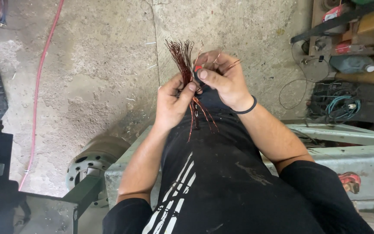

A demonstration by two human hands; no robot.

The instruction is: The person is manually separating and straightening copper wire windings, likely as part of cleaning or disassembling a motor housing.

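Observation:
A bundle of thin reddish-brown copper wires (181, 55) stands up between my hands, its cut ends fanning out at the top and loose strands hanging below. My left hand (172, 103) grips the bundle around its middle. My right hand (222, 80), with a black band on the wrist, pinches a few strands near the top and holds a small red-handled tool, mostly hidden by the fingers. Both hands are above my lap in black trousers with white stripes.
Rough concrete floor lies ahead with a red cable (39, 86) running along the left. A round metal motor housing (92, 161) sits low left. A grey metal frame (360, 160) is at right, with cluttered shelves and coiled wires (338, 106) behind.

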